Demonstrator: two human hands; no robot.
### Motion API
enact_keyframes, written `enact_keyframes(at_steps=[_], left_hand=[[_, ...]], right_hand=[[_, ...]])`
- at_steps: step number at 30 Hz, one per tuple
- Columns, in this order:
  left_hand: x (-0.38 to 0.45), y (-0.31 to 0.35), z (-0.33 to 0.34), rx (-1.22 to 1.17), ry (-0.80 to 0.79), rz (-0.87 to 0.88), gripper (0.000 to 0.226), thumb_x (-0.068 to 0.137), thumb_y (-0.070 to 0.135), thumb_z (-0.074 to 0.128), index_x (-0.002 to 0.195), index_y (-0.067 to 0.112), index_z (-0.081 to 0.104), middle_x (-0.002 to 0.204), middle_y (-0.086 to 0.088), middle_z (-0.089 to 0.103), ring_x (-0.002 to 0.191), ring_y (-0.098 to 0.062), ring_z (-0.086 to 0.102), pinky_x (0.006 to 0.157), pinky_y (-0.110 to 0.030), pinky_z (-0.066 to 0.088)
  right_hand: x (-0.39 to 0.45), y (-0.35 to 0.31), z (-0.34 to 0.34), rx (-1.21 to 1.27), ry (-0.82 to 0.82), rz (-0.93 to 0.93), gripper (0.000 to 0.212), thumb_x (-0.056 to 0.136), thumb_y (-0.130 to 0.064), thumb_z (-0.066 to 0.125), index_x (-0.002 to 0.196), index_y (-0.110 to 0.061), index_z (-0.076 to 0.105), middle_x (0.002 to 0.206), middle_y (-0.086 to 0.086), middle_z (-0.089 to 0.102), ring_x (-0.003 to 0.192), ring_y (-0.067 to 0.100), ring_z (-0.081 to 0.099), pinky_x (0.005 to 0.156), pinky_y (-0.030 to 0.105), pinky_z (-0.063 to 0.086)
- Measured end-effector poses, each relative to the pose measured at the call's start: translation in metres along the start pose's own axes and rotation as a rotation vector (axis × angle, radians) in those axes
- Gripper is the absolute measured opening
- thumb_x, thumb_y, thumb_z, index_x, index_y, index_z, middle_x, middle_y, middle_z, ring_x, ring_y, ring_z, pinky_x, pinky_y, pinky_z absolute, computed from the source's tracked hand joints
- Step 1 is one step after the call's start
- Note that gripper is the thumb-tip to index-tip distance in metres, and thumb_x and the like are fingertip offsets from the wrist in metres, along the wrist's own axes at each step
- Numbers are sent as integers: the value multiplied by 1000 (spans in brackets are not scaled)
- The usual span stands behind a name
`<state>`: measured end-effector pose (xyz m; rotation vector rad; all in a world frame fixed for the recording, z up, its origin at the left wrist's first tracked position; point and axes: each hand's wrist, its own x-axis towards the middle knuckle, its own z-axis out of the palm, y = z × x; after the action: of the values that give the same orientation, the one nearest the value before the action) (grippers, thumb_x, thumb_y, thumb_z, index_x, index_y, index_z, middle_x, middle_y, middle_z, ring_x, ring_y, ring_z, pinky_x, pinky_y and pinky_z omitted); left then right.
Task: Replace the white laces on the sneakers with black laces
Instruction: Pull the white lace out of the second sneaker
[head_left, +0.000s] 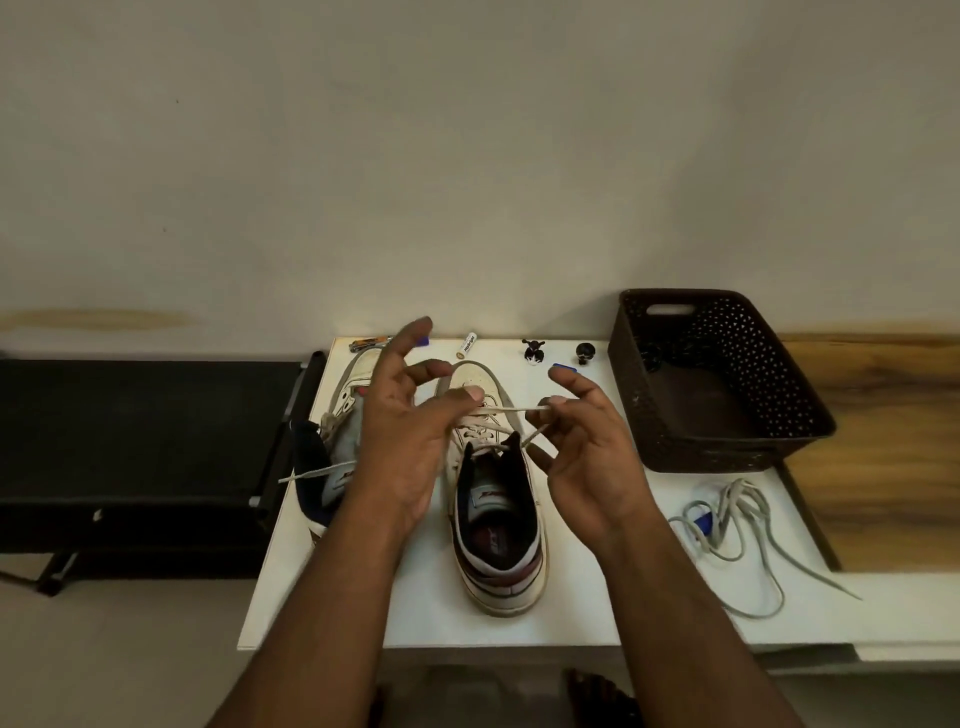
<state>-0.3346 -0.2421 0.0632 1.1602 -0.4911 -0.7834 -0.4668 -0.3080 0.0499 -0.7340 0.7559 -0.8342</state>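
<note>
On the white counter a worn white sneaker lies at the left, its mate upright beside it. The left hand pinches the white lace at the eyelets, other fingers spread — the right hand pinches its end, drawn taut. Farther right sit a dark woven plastic basket and loose grey laces.

Head-worn view, forward and down

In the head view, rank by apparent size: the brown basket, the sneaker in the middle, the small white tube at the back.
1. brown basket
2. middle sneaker, though it sits nearer the camera
3. white tube, clearly smallest
</note>
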Motion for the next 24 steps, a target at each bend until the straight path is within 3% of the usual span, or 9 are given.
enact_keyframes(at_steps=[2, 4, 7, 11, 13, 15, 18, 21, 24], left_hand=[[2, 9, -9, -15, -56, -12, 68, 76, -13, 68, 128, 30, 57, 92, -7, 55, 76, -13, 60, 61, -28, 52], [0, 16, -18, 199, -126, 2, 58, 83, 0, 69, 128, 33, 56, 80, -2, 58, 66, -6, 61, 55, -23, 47], [-1, 22, -29, 598, -170, 92, 45, 84, 23, 72, 123, 40, 59, 73, -1, 61, 66, -2, 59, 68, -25, 44], [1, 29, -47, 742, -79, 193, 32, 83, 41, 71, 113, 45, 63, 73, 1, 63, 70, -16, 64, 66, -25, 52], [1, 28, -51, 780, -51, 205, 27, 80, 42, 74, 106, 45, 65, 78, 0, 66, 72, -13, 65, 69, -27, 54], [0, 24, -48, 763, -21, 257, 26, 82, 27, 76, 99, 44, 67, 72, -4, 64, 64, -12, 62, 66, -26, 50], [1, 29, -43, 795, 126, 624, 18, 86, 14, 71, 103, 23, 72, 73, -2, 60, 65, -13, 56, 66, -27, 48], [4, 31, -42, 920, 414, 881, 23, 90, 28, 68, 109, 15, 70, 93, -4, 54, 87, -24, 55, 79, -37, 43], [-5, 27, -30, 996, 513, 897, 19, 91, 30, 67, 102, 16, 71, 102, -7, 59, 97, -24, 51, 82, -34, 34]], right_hand=[[0, -2, 0, 45, -25, 28, 23, 89, -8, 51, 96, -24, 66, 67, -4, 59, 71, 10, 58, 79, 38, 37], [0, -5, -1, 101, -39, 34, 19, 83, -11, 57, 94, -23, 67, 66, -4, 59, 70, 10, 56, 81, 39, 38], [0, -12, -7, 205, -1, 21, 21, 75, -19, 62, 95, -22, 66, 65, -7, 57, 71, 9, 54, 80, 37, 41], [-1, -20, -13, 242, 58, 24, 19, 74, -31, 66, 92, -23, 68, 58, -10, 50, 68, 7, 53, 82, 37, 42], [-3, -26, -15, 67, 74, -1, 16, 77, -35, 66, 87, -22, 69, 56, -9, 49, 68, 8, 51, 81, 34, 40], [-5, -31, -17, -436, 62, -119, 21, 78, -39, 69, 85, -19, 72, 64, -2, 60, 69, 10, 52, 74, 26, 41], [-9, -26, -15, -930, -108, -161, 18, 74, -34, 76, 79, -17, 76, 72, 0, 71, 66, 6, 61, 67, 22, 44], [-7, -25, -13, -722, -35, -157, 12, 83, -16, 71, 72, -13, 71, 65, -4, 65, 61, 5, 55, 72, 26, 45], [2, -31, -19, -98, 252, -174, 12, 94, -15, 58, 83, -16, 63, 72, 2, 62, 71, 16, 61, 82, 38, 49]])
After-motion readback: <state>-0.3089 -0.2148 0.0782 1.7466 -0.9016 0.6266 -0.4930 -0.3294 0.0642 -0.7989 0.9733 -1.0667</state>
